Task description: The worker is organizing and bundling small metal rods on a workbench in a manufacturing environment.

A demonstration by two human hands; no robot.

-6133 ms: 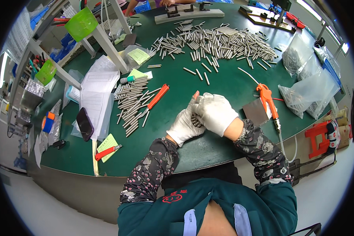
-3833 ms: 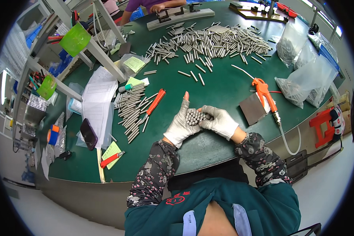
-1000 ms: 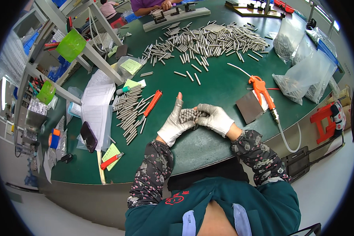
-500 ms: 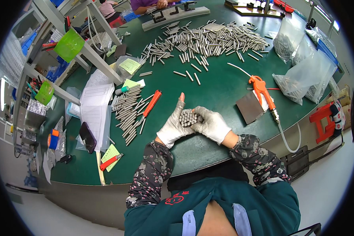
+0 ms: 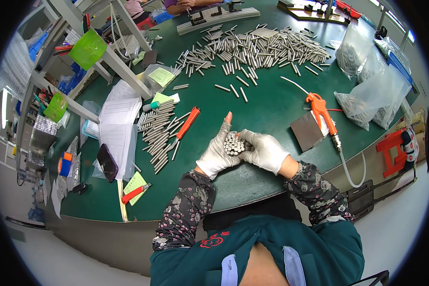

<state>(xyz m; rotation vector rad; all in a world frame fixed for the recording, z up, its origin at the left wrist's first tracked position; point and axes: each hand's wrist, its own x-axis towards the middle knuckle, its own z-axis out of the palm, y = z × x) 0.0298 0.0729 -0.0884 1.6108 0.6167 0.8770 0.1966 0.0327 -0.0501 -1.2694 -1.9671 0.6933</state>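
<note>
A bundle of metal pins (image 5: 234, 144) stands end-on between my two gloved hands, its round ends facing up. My left hand (image 5: 217, 151) wraps the bundle from the left, the bare thumb sticking up. From the right, my right hand (image 5: 263, 151) closes its fingers against the same bundle. Both hands wear white gloves with bare fingertips. Left of them, rows of loose pins (image 5: 158, 136) lie beside an orange utility knife (image 5: 188, 123). Farther off, a large heap of pins (image 5: 257, 50) is spread over the green table (image 5: 252, 200).
An orange air blow gun (image 5: 321, 112) with a hose lies right, by a dark square block (image 5: 306, 131). Bags of pins (image 5: 367, 97) stand at the right edge. Papers (image 5: 117, 126), a phone (image 5: 107, 163) and a red cutter (image 5: 136, 194) lie left. Another person's hands (image 5: 188, 4) show far off.
The bundle has turned so its pin ends face up more squarely. Both hands still hold it. The whole view has shifted slightly.
</note>
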